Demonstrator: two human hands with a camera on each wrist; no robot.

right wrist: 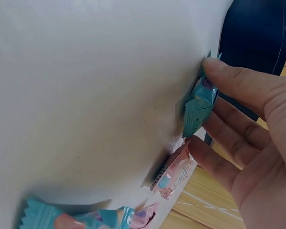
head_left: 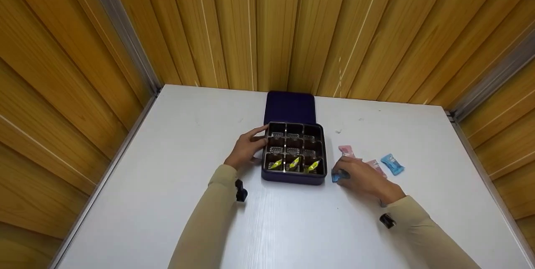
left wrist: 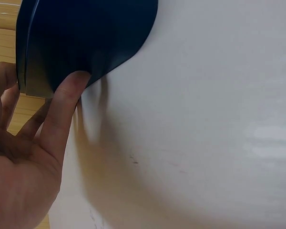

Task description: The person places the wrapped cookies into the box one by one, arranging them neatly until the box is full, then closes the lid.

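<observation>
A dark blue square tin [head_left: 292,178] stands on the table, its inside divided by a brown plastic tray of several compartments. Yellow-wrapped candies [head_left: 294,162] lie in the three front compartments. My left hand [head_left: 245,148] rests against the tin's left side, thumb on the wall [left wrist: 93,43] and fingers by the rim. To the right of the tin, my right hand [head_left: 363,175] pinches a blue-wrapped candy [right wrist: 202,98] between thumb and fingers, low by the tabletop. Beside that hand lie pink-wrapped candies [head_left: 377,168] and another blue-wrapped candy [head_left: 392,164]; the hand partly covers some.
Behind the tin lies a flat dark blue lid [head_left: 290,107]. The white table [head_left: 188,135] ends at a wood-patterned wall [head_left: 276,30] at the back, with similar panels on both sides. Something bluish [head_left: 383,203] shows partly under the right wrist.
</observation>
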